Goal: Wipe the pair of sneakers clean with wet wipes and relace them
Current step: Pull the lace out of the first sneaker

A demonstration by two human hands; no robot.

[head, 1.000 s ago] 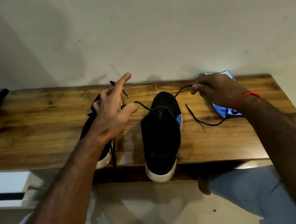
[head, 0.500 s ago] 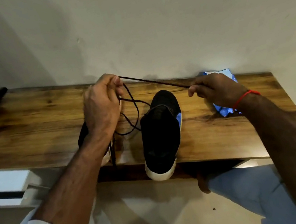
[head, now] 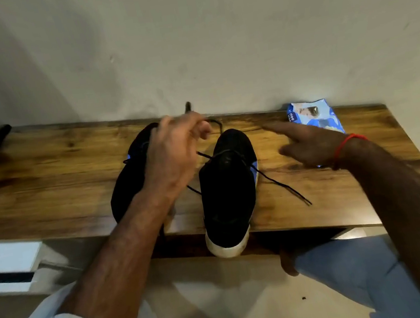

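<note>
Left hand (head: 174,150) curled, pinching the black lace (head: 275,180) above the left shoe (head: 127,183). Right hand (head: 308,144) spread, fingers straight, holding nothing, hovering over the table (head: 42,185). Right shoe (head: 228,197) between the hands, heel past the table's near edge; lace end trailing loose on the wood to its right. Wipes pack (head: 312,116) by the wall, behind the right hand.

single head-worn wide-angle view, looking forward and down, close above wooden bench (head: 43,190) against wall (head: 211,35)
</note>
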